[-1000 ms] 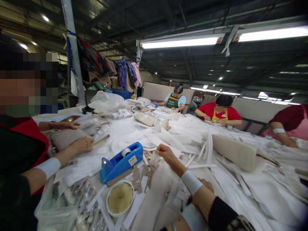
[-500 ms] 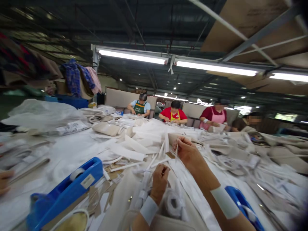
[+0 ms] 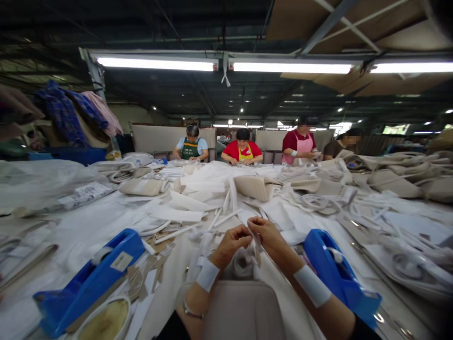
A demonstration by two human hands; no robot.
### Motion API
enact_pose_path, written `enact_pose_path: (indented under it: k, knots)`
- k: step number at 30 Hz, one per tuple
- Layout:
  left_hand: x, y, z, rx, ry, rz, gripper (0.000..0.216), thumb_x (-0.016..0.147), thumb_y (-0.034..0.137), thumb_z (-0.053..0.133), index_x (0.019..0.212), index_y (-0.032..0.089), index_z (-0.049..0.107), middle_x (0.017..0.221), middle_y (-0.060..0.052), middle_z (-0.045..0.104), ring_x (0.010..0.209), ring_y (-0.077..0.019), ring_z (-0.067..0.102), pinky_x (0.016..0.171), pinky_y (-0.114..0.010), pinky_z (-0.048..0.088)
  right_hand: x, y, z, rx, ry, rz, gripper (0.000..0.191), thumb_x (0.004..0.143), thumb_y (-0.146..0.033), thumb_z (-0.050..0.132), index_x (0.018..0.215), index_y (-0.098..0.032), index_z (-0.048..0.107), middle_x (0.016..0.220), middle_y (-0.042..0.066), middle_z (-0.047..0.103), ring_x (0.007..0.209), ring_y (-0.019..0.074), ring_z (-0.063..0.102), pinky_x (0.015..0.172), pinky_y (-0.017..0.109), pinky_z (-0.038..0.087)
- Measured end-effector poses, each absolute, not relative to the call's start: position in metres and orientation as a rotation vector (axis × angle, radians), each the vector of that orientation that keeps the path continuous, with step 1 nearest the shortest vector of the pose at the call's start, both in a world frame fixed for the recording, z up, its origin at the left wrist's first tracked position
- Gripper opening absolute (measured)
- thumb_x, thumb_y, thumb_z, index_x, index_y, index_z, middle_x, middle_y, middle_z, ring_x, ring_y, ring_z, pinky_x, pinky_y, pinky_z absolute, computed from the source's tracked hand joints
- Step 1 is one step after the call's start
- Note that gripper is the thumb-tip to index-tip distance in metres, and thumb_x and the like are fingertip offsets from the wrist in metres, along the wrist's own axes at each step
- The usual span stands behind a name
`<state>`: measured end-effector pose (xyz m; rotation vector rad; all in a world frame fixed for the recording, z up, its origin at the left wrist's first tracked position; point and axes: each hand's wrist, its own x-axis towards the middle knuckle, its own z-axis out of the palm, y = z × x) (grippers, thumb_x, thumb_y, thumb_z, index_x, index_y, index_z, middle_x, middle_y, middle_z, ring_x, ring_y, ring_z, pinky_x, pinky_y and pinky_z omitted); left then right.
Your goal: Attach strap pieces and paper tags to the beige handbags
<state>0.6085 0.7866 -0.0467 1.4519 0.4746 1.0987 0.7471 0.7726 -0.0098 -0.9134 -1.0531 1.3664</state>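
My right hand [image 3: 271, 238] is closed, thumb and fingers pinching a thin whitish strip [image 3: 258, 243] that hangs down from the fingertips. Close beside it, my left hand [image 3: 231, 243] is also closed in a pinch, fingertips pointing at the strip. Whatever those left fingers hold, if anything, is too small to make out. Under both hands lies a rolled piece of clear plastic [image 3: 243, 265]. A smooth grey-beige item with rounded corners [image 3: 244, 309], possibly a bag, lies nearest me, between my forearms. Each wrist wears a pale band.
Blue tape dispensers stand to the left [image 3: 92, 278] and right [image 3: 341, 274]. A round tub of yellowish stuff [image 3: 104, 321] sits front left. White sheets [image 3: 201, 189], a folded beige piece [image 3: 255, 187] and scissors [image 3: 396, 326] lie on the table. Several co-workers sit or stand across it.
My right hand has come down and towards me with the strip, and my left hand has risen to meet it. The view has shifted; the grey-beige item and right dispenser show more fully.
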Motion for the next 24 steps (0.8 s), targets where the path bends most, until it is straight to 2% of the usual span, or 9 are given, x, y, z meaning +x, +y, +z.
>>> enact_pose_path:
  k: [7,13,19,21,24]
  knots:
    - [0.607,0.794,-0.053,1.458,0.534,1.102,0.016,0.074,0.025,0.071,0.08,0.014,0.062,0.073,0.002,0.056,0.067,-0.01,0.046,0.067,-0.023,0.037,0.743,0.782,-0.024,-0.817,-1.025,1.31,0.035,0.057,-0.037,0.082,0.07,-0.016,0.057,0.061,-0.006,0.053,0.055,0.0082,0.047,0.053,0.023,0.038]
    - [0.607,0.793,-0.052,1.428,0.526,1.153,0.017,0.074,0.024,0.072,0.07,0.014,0.058,0.069,0.002,0.054,0.069,-0.0109,0.047,0.068,-0.024,0.037,0.739,0.783,-0.033,-0.819,-1.04,1.223,0.037,0.062,-0.042,0.079,0.077,-0.018,0.056,0.068,-0.005,0.055,0.063,0.0102,0.049,0.06,0.025,0.039]
    - [0.606,0.783,-0.039,1.262,0.407,1.165,0.018,0.083,0.031,0.065,0.079,0.015,0.057,0.08,-0.004,0.061,0.072,-0.0137,0.055,0.068,-0.027,0.044,0.749,0.766,-0.027,-0.891,-1.17,1.163,0.034,0.079,-0.048,0.067,0.09,-0.017,0.06,0.082,0.001,0.062,0.075,0.0145,0.057,0.071,0.029,0.044]
    - [0.606,0.781,-0.035,1.186,0.354,1.182,0.017,0.083,0.029,0.066,0.08,0.015,0.059,0.083,-0.004,0.062,0.075,-0.0141,0.057,0.069,-0.026,0.045,0.753,0.762,-0.027,-0.883,-1.256,1.177,0.034,0.076,-0.044,0.071,0.096,-0.017,0.062,0.089,0.003,0.066,0.08,0.0162,0.06,0.077,0.031,0.046]
    - [0.606,0.78,-0.033,1.165,0.3,1.191,0.014,0.083,0.027,0.066,0.08,0.015,0.059,0.09,-0.005,0.063,0.079,-0.0143,0.059,0.071,-0.026,0.046,0.76,0.763,-0.034,-0.896,-1.357,1.155,0.04,0.064,-0.032,0.079,0.098,-0.017,0.064,0.093,0.004,0.068,0.085,0.0191,0.063,0.08,0.033,0.048]
